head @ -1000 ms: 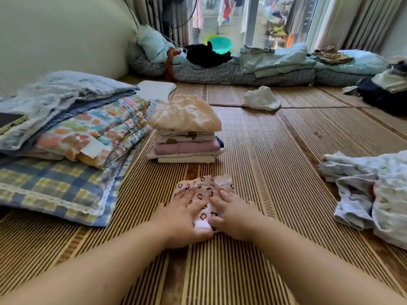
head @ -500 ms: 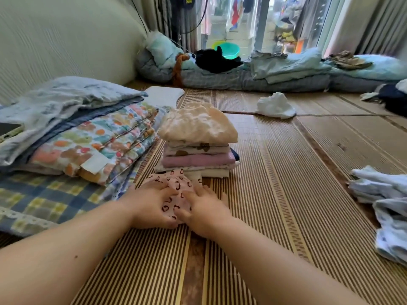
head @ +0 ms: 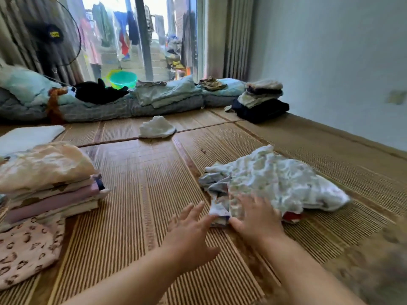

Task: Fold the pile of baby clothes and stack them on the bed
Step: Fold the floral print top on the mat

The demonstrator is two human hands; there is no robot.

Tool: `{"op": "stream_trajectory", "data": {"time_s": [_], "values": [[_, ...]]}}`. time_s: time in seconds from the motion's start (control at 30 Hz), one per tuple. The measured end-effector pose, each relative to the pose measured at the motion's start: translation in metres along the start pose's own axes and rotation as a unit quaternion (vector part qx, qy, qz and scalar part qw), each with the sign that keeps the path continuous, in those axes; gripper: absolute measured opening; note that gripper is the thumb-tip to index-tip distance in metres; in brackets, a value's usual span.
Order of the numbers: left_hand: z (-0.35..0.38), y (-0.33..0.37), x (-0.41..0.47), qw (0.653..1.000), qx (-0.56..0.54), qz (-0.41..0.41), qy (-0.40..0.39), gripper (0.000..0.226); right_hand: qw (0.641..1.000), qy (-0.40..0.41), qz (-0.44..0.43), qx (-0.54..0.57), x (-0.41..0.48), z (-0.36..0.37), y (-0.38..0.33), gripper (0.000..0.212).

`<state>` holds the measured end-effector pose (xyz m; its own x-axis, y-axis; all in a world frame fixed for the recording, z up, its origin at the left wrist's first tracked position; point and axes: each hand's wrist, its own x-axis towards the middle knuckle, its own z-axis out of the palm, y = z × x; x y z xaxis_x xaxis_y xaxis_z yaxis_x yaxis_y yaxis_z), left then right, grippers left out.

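Moving on from folded leopard-print garment (head: 24, 249) to unfolded pile (head: 275, 179): right hand (head: 257, 219) touching, left hand (head: 189, 236) near, grips spread, seemingly empty.

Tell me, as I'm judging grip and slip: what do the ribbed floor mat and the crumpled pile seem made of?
Floor mat: likely woven bamboo or rattan strips, smooth with a slight sheen; fine parallel ribs and glare show. Crumpled pile: soft, thin, matte fabric, probably cotton; it wrinkles and slumps loosely.
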<state>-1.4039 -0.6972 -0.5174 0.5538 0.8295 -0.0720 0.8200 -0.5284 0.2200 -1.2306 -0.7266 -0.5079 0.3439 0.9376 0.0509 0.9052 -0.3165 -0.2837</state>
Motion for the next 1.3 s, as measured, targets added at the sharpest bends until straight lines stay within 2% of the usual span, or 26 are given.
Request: {"op": "stream_trajectory", "data": {"time_s": [0.1, 0.13, 0.2, 0.23, 0.3, 0.37, 0.4, 0.47, 0.53, 0.6, 0.67, 0.73, 0.83, 0.9, 1.0, 1.07, 1.1, 1.17, 1.23, 1.3], "values": [[0.01, 0.048, 0.036, 0.998, -0.056, 0.001, 0.011, 0.086, 0.998, -0.01, 0.047, 0.037, 0.013, -0.005, 0.04, 0.072], [0.012, 0.059, 0.05, 0.992, -0.122, -0.022, 0.019, 0.087, 0.997, -0.023, 0.051, 0.048, 0.018, -0.004, 0.051, 0.073], [0.012, 0.076, 0.077, 0.953, -0.288, -0.091, 0.033, 0.08, 0.996, -0.062, 0.042, 0.041, 0.023, 0.002, 0.066, 0.074], [0.013, 0.079, 0.09, 0.932, -0.338, -0.127, 0.042, 0.073, 0.996, -0.077, 0.035, 0.032, 0.024, 0.005, 0.071, 0.075], [0.009, 0.084, 0.107, 0.918, -0.358, -0.167, 0.048, 0.046, 0.996, -0.083, 0.025, 0.035, 0.027, 0.011, 0.078, 0.077], [-0.001, 0.095, 0.114, 0.905, -0.386, -0.167, 0.058, 0.016, 0.996, -0.069, 0.026, 0.046, 0.029, 0.013, 0.084, 0.082], [-0.008, 0.1, 0.114, 0.896, -0.412, -0.156, 0.062, 0.008, 0.997, -0.059, 0.025, 0.044, 0.029, 0.012, 0.086, 0.086], [-0.029, 0.106, 0.109, 0.872, -0.463, -0.138, 0.075, 0.007, 0.999, -0.007, 0.019, 0.032, 0.028, 0.009, 0.087, 0.078], [-0.053, 0.102, 0.103, 0.848, -0.506, -0.132, 0.088, 0.008, 0.996, 0.07, 0.009, 0.046, 0.029, 0.001, 0.088, 0.053], [-0.081, 0.092, 0.095, 0.823, -0.54, -0.125, 0.12, 0.015, 0.983, 0.131, 0.02, 0.124, 0.032, -0.014, 0.086, 0.035], [-0.111, 0.075, 0.083, 0.802, -0.566, -0.114, 0.156, 0.023, 0.947, 0.172, 0.016, 0.271, 0.03, -0.037, 0.08, 0.031], [-0.143, 0.062, 0.066, 0.782, -0.588, -0.107, 0.178, 0.022, 0.9, 0.186, -0.007, 0.393, 0.023, -0.065, 0.066, 0.023], [-0.185, 0.044, 0.036, 0.77, -0.6, -0.092, 0.198, 0.014, 0.861, 0.187, -0.058, 0.469, 0.011, -0.113, 0.033, 0.024], [-0.21, 0.032, 0.012, 0.759, -0.608, -0.08, 0.217, 0.02, 0.859, 0.175, -0.084, 0.474, 0.006, -0.147, 0.005, 0.023], [-0.24, 0.017, -0.026, 0.742, -0.61, -0.066, 0.269, 0.024, 0.882, 0.177, -0.14, 0.414, -0.003, -0.201, -0.033, 0.02], [-0.255, 0.007, -0.052, 0.744, -0.593, -0.069, 0.301, 0.028, 0.893, 0.178, -0.186, 0.368, -0.015, -0.233, -0.061, 0.021], [-0.259, 0.007, -0.061, 0.757, -0.57, -0.074, 0.311, 0.027, 0.898, 0.176, -0.202, 0.349, -0.02, -0.244, -0.069, 0.022], [-0.267, 0.005, -0.09, 0.798, -0.514, -0.073, 0.305, 0.018, 0.907, 0.171, -0.229, 0.309, -0.035, -0.263, -0.094, 0.025], [-0.27, 0.012, -0.122, 0.851, -0.459, -0.04, 0.252, 0.013, 0.914, 0.15, -0.242, 0.288, -0.052, -0.275, -0.118, 0.024], [-0.267, 0.025, -0.142, 0.902, -0.38, -0.014, 0.202, 0.021, 0.929, 0.106, -0.253, 0.25, -0.069, -0.279, -0.142, 0.026]]}}
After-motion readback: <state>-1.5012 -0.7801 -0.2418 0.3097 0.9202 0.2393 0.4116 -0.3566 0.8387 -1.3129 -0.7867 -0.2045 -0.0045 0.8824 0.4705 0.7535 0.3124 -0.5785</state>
